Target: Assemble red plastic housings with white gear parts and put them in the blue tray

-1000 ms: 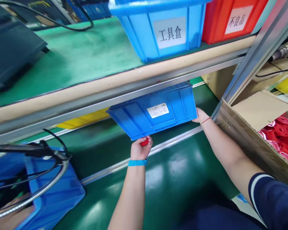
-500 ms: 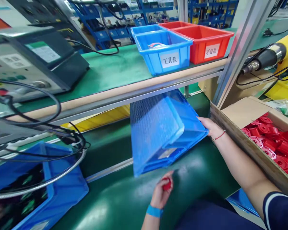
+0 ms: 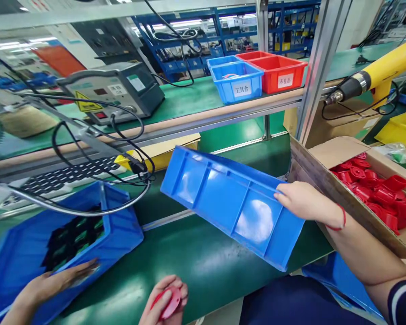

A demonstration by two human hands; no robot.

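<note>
Holding tilted blue plastic bin [image 3: 223, 203] above green bench [image 3: 203, 262]: right hand [image 3: 299, 198], fingers pinching one end's edge. Left hand [image 3: 159, 305] curls round red plastic part [image 3: 173, 303]. Bin apparently lifted, not yet set down; red part unreleased; bin's contents hidden.

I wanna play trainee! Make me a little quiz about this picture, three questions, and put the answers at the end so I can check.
1. Pick one: what is in the left hand of the person wearing the camera?
A) a yellow cup
B) a red piece
C) a blue pen

2. True or false: that person's right hand is empty.

3. Fill in the colour: the parts heaped in the cardboard box are ____.

Key:
1. B
2. False; it grips a blue bin by its edge.
3. red
</note>
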